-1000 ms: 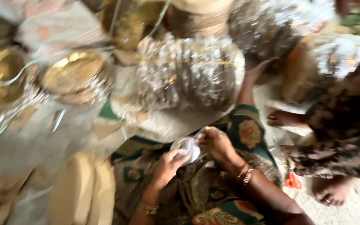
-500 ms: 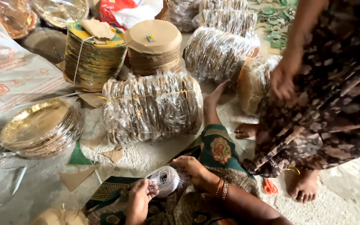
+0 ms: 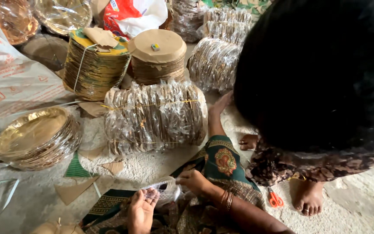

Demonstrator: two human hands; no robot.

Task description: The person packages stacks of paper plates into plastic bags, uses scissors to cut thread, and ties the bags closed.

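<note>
Sitting on the floor [image 3: 31,203], my left hand [image 3: 140,212] and right hand [image 3: 194,180] both have fingers pinched on a clear tape roll [image 3: 163,193], I think, over my lap, just near the wrapped plate bundle [image 3: 154,117].

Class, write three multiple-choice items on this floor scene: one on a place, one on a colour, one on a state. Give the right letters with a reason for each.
1. Where do the scissors lie?
A. on the floor beside a bare foot
B. on the tied stack of plates
C. in the left hand

2. What colour are the scissors' handles?
A. blue
B. orange
C. black

3. How is the large bundle of plates in the middle kept?
A. loose and scattered
B. boxed
C. wrapped in clear plastic and tied with string

Answers: 1 A, they rest on the ground next to the foot; 2 B, the handles show orange; 3 C, shiny wrap and thin string show around it.
</note>
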